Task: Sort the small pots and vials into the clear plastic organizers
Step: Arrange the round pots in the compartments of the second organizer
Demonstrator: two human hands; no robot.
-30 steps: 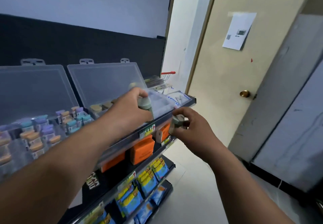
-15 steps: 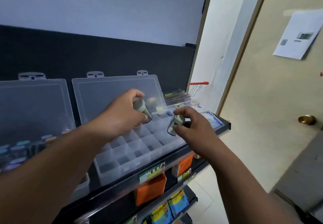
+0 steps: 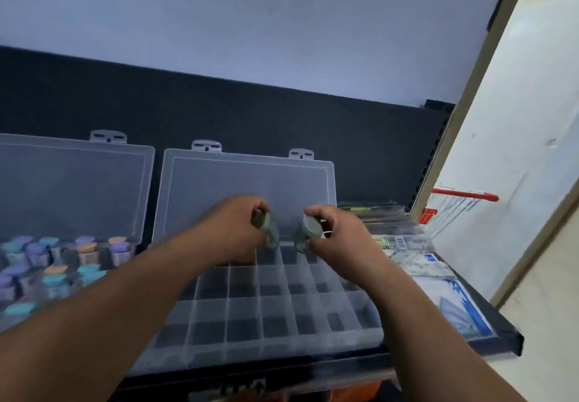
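Held one grey-capped vial (image 3: 265,231) in the left hand (image 3: 233,227) and another vial (image 3: 305,234) in the right hand (image 3: 340,238), fingers clamped on each. Hovered both over the far row of the clear organizer (image 3: 266,317) on the shelf (image 3: 488,343), lid (image 3: 244,188) propped open. Looked mid-placement, grid cells visibly bare. Next called for righting each tilted vial, lowering into separate cells, then letting go. Left the neighbouring organizer (image 3: 75,182) full of coloured pots (image 3: 84,249).

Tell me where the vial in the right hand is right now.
In the head view, the grey-capped vial is pinched in the right hand, tilted over the back row of the empty organizer, just right of the left hand's vial.
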